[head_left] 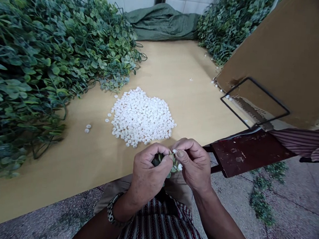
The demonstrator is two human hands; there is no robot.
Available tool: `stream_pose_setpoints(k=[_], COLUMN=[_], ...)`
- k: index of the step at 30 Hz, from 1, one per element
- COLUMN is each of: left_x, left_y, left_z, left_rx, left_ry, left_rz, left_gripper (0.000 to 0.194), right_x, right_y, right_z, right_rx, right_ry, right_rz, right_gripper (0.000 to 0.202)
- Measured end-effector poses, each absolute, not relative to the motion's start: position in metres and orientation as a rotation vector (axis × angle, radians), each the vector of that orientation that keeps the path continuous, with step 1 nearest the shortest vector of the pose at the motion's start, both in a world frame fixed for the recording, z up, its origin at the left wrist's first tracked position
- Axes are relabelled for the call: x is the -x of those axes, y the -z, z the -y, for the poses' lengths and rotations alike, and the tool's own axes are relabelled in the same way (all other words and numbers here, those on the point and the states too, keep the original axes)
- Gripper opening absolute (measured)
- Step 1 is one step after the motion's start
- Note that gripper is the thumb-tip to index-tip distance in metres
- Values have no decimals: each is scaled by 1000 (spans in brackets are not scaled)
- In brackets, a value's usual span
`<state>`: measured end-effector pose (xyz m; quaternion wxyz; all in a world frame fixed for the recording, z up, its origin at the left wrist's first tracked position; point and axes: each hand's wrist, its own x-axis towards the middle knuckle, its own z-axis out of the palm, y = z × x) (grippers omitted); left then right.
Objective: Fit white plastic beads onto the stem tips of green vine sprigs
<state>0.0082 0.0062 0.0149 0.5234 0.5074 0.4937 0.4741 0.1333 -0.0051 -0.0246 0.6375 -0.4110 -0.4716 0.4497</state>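
Above my lap, just off the table's near edge, my left hand (151,171) pinches a small sprig of artificial green leaves (174,168). My right hand (196,165) meets it from the right, thumb and forefinger closed on a tiny white flower piece (174,151) at the sprig. Another white flower (180,167) shows lower on the same sprig. Part of the greenery is hidden behind my fingers. Beyond my hands a heap of small white flower pieces (143,118) lies on the table, with a few loose ones (87,129) to its left.
Piled artificial foliage (57,43) covers the table's left side; more foliage (235,22) stands at the back right. A large cardboard sheet (287,60) leans on the right beside a black wire frame (256,102). Green cloth (165,21) lies along the wall. Leafy strands (262,199) lie on the floor.
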Motion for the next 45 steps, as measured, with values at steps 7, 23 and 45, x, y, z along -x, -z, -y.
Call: stream_pose_setpoints(k=[7,23,45], left_x=[-10,-14,-12], left_y=[-15,-15,-14], left_z=[-7,-6,-4], left_rx=[-1259,-1267,-1368], left_ry=[-1159,-1190,-1110], left_rz=[-1212,-1244,-1260], left_gripper=[10,11,14], right_x=[-131,-128,-127], right_y=[23,26,37], right_z=[7,9,12], right_rx=[976,1047,1041], right_ry=[-935,-558,-442], right_rz=[1102,1290,1336], right_gripper=[9,10,14])
